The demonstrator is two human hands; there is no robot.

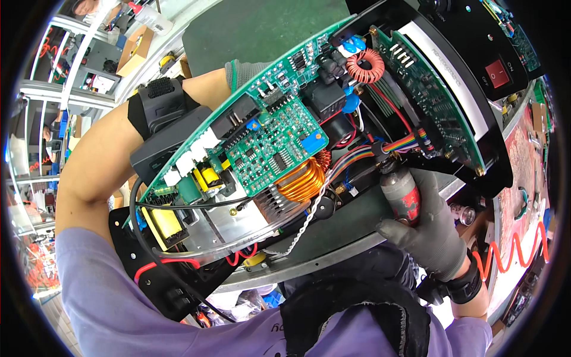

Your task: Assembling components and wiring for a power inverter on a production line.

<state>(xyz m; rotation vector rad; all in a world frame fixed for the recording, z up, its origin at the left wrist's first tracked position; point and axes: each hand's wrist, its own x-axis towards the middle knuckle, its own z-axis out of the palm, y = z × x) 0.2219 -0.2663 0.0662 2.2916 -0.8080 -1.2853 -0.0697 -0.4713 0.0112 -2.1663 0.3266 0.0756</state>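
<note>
Nearest, the grey-gloved right hand [439,229] is wrapping its fingers around a red-and-grey tool [399,193], its nose pointing up toward a rainbow ribbon cable [404,144]. Just ahead, an opened machine [235,215] is sitting aslant in front of the person, exposing a green circuit board [276,149] and a copper coil [303,181]. Beyond it, a green surface [238,30] is stretching away; at right, a red coiled hose [518,259] is trailing by a worn reddish surface [516,223]. Farther off, a white bottle [151,19] is standing near a cardboard box [135,52], and another person [98,8] is showing at the rim. The board is hiding most of the left hand [242,76]; whether its fingers are grasping anything, I cannot tell. The tool's tip is blending into dark parts, and fisheye bending is blurring the left-hand shelving.
</note>
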